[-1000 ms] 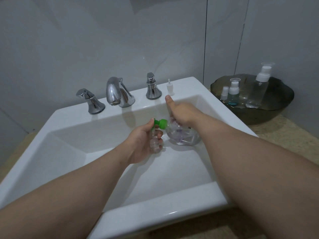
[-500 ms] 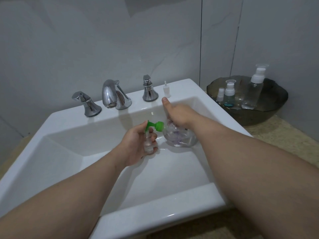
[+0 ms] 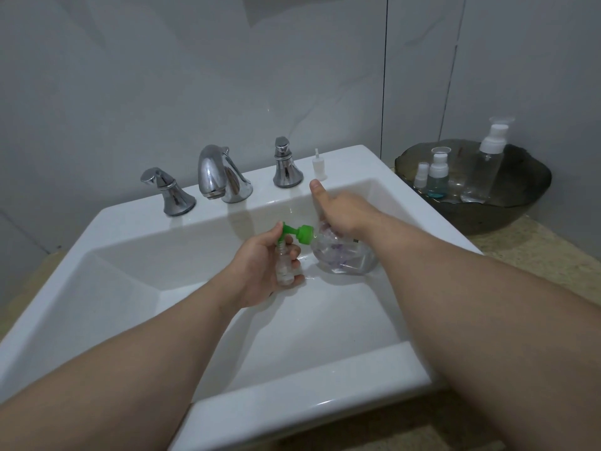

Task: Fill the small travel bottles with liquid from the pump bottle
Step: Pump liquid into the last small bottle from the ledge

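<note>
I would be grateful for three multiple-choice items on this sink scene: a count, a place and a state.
1. How many white-topped plastic bottles stand in the dark round bowl? A. one B. three C. five
2. Where does the small white loose cap stand? A. in that bowl B. on the back rim of the white ceramic sink C. under the spout
3. The grip of the left hand is: A. curled round a small clear travel bottle B. open and idle C. pressing the rim
Key: B, three stand there; B, beside a chrome handle; A, fingers wrap the bottle.
</note>
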